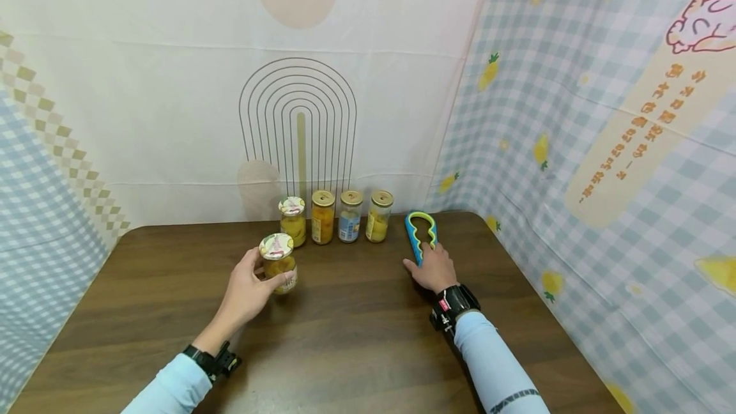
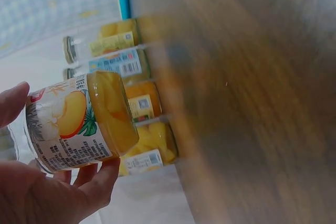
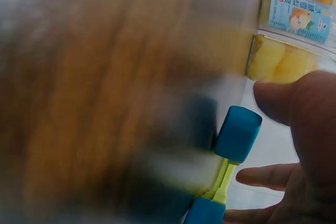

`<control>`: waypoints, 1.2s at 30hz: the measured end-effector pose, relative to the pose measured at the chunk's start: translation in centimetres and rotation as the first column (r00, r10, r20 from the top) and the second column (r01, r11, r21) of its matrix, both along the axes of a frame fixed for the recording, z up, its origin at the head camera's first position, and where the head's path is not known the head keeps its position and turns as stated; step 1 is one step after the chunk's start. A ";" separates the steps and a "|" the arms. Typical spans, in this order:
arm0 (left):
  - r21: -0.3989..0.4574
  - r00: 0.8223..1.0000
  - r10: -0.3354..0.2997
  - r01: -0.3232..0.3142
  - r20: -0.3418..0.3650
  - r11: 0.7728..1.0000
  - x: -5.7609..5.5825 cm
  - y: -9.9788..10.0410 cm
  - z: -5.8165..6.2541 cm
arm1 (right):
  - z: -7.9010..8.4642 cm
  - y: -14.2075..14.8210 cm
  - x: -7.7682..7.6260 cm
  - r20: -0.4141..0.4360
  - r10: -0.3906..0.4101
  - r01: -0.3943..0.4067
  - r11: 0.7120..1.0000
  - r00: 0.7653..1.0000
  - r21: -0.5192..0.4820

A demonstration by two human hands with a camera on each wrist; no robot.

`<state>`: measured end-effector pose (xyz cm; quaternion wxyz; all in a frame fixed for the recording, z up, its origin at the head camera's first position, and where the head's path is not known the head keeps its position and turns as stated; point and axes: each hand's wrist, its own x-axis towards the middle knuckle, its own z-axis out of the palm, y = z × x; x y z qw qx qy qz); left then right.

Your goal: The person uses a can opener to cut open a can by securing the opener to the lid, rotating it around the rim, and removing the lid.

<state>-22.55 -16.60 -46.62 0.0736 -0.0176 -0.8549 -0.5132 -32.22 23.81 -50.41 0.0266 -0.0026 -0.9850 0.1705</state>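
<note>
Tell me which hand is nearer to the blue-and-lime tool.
Right. The right hand is at the near end of the blue-and-lime tool, partly covering it in the head view; the left hand is well off to its left, holding a jar.

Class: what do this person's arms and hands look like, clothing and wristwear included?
The left hand and right hand wear no gloves. The left sleeve and right sleeve are light blue, the right crossed by a dark band. The left wristband and right wristband are black; the right bears a small red mark.
</note>
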 end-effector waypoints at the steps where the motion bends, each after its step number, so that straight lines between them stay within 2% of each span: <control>1: 0.003 1.000 -0.003 0.003 0.001 1.000 0.2 0.1 0.0 | 0.0 0.0 -0.1 0.004 -0.007 0.007 1.000 1.000 -0.004; 6: 0.015 1.000 -0.015 0.014 0.010 1.000 0.8 0.3 -0.3 | -0.3 0.2 -0.5 0.019 -0.019 0.019 1.000 1.000 0.011; 12: 0.021 1.000 -0.019 0.019 0.004 1.000 1.0 0.6 -0.7 | -0.2 0.5 -0.6 0.027 -0.016 0.015 0.999 1.000 0.035; 24: 0.040 1.000 -0.026 0.026 0.009 0.999 1.1 1.2 -0.4 | 0.1 1.0 -1.1 0.032 -0.035 0.033 0.998 0.999 0.046; 28: 0.038 1.000 -0.030 0.030 0.007 0.999 1.2 1.3 -0.3 | -0.7 1.4 -1.8 0.001 -0.028 0.028 0.998 1.000 0.060; 31: 0.037 1.000 -0.029 0.029 0.000 0.999 1.3 1.4 -0.2 | -1.9 2.1 -2.6 -0.028 -0.013 0.015 0.997 1.000 0.078; 36: 0.042 1.000 -0.030 0.030 -0.003 0.999 1.4 1.6 -0.2 | -1.1 1.6 -1.8 0.007 -0.010 0.009 0.998 1.000 0.067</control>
